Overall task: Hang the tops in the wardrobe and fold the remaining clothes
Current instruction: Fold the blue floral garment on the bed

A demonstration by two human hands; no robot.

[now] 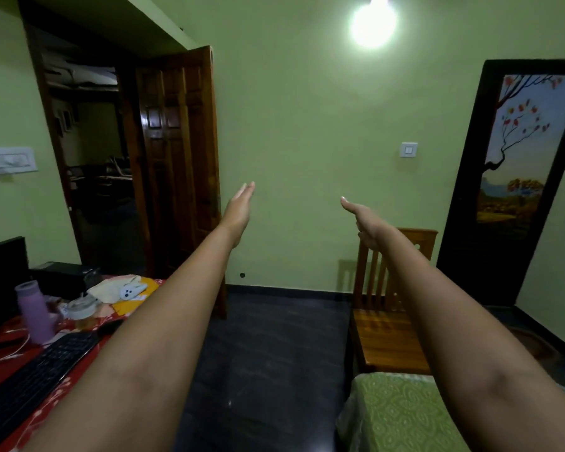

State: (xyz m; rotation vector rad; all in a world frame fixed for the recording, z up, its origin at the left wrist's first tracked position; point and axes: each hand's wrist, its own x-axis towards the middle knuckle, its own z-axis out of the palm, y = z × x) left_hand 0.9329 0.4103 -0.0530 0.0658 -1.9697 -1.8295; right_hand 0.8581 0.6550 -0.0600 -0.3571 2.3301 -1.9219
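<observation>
Both arms are stretched forward at chest height against the green wall (307, 125). The left hand (238, 212) is held flat with its fingers straight and together, edge-on to the camera; nothing is held in its grip. The right hand (364, 221) is likewise extended with fingers straight and the thumb uppermost, its grip wide and empty. The two hands are well apart, with bare wall between them.

No tops or other clothes for hanging can be made out with certainty, and no wardrobe is seen. A heap of yellow and cream cloth (124, 293) lies at the far end of the counter (10, 363) on the left, which is covered in red patterned fabric. On that counter a black keyboard (36, 376), a purple bottle (35, 313) and a lidded jar (82, 309) are also found, the bottle and jar standing near each other behind the keyboard.

An open wooden door (177, 158) is seen left of centre. A wooden chair (385, 308) stands against the wall under the right forearm, and a green patterned bed (395, 415) corner lies just in front of it. A painted door (519, 158) is set on the right, and a switch (408, 150) is fixed to the wall.
</observation>
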